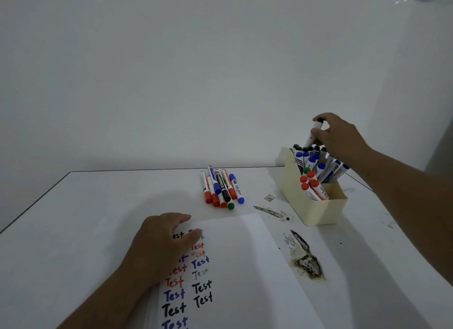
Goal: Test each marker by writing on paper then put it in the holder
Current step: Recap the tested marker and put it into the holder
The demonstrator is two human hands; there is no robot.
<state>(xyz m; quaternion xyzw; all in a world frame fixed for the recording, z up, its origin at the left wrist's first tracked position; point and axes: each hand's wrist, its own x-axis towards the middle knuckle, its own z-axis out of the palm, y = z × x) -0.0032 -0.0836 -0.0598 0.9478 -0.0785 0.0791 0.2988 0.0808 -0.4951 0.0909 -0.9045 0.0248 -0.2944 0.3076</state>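
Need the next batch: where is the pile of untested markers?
Loose capped markers lie mid-table, beyond the white paper, left of the cream plastic holder.

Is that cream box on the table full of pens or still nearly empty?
Fairly full. The cream plastic holder box bristles with capped markers, blue, red, black and one green, while the right hand holds one more white-barrelled marker above it.

A white table (pixel 98 206) with dark scorched patches (pixel 307 262) stands against a plain white wall (pixel 171 71).
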